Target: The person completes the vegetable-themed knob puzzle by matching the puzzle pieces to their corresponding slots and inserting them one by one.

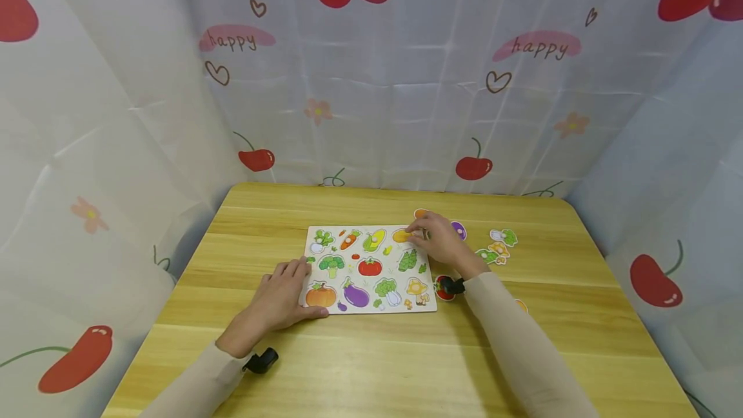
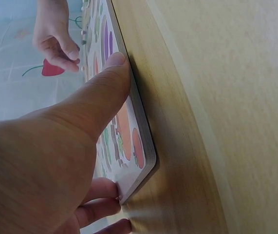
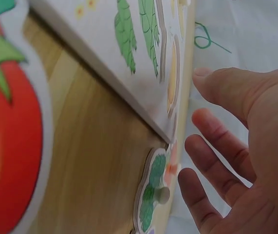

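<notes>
A white vegetable puzzle board (image 1: 348,284) lies flat on the table. My left hand (image 1: 282,292) holds its near left corner, thumb on top by the near edge and fingertips against the left side, as the left wrist view shows. Over the far right corner hovers my right hand (image 1: 439,240), fingers apart and nothing between them in the right wrist view. Its fingertips are close to the yellow-orange potato shape (image 1: 400,235). A loose green piece with a wooden knob (image 3: 153,190) lies off the board's corner. Beside the right edge is a tomato piece (image 1: 442,290), partly covered by the wrist camera.
Right of the board lie a purple eggplant piece (image 1: 458,229), a leafy cabbage piece (image 1: 505,237), a mushroom piece (image 1: 499,249) and a green piece (image 1: 486,255). An orange piece (image 1: 521,305) shows past the right sleeve. Cherry-print curtains (image 1: 371,128) surround the wooden table (image 1: 360,366).
</notes>
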Tool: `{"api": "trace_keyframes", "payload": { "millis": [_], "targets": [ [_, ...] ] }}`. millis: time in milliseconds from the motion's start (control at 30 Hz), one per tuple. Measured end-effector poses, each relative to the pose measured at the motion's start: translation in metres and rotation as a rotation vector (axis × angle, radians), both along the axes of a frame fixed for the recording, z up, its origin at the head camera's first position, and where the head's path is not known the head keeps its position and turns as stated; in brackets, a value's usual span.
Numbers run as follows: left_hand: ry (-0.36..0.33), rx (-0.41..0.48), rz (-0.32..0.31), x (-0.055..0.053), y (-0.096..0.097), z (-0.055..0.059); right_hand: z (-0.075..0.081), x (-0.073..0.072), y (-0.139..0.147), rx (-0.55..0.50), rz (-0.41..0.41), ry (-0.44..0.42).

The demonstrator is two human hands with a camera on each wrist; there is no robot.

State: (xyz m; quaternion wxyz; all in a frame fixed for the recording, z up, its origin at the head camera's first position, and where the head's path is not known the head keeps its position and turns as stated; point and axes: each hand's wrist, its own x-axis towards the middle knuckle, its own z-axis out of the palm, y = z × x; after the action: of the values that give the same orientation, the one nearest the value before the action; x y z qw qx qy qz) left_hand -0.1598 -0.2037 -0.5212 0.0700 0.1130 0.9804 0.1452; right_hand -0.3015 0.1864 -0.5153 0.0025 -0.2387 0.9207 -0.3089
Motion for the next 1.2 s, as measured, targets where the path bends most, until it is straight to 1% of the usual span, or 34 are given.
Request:
{"api": "trace_keyframes", "payload": {
  "millis": [233,467,600,800,900,1067,1200],
  "targets": [
    [0.008,0.002,-0.006,0.001,-0.001,0.0,-0.001,0.005,0.017,0.024,-0.027,0.006],
    [0.009,0.002,-0.01,0.001,-0.001,-0.003,-0.004,0.009,0.036,0.022,-0.043,0.053],
    [0.013,-0.001,-0.013,0.002,-0.001,-0.002,-0.004,0.011,0.046,0.016,-0.046,0.073],
    [0.016,-0.005,-0.014,0.001,-0.003,-0.004,0.0,0.013,0.06,0.018,-0.074,0.074],
    [0.017,-0.011,-0.019,0.0,-0.003,-0.005,0.001,0.014,0.067,0.036,-0.08,0.097],
    [0.016,-0.015,-0.021,0.0,-0.003,-0.006,0.002,0.019,0.08,0.058,-0.103,0.113],
    [0.021,-0.018,-0.02,0.0,-0.004,-0.006,0.002,0.026,0.091,0.058,-0.108,0.118]
  ]
}}
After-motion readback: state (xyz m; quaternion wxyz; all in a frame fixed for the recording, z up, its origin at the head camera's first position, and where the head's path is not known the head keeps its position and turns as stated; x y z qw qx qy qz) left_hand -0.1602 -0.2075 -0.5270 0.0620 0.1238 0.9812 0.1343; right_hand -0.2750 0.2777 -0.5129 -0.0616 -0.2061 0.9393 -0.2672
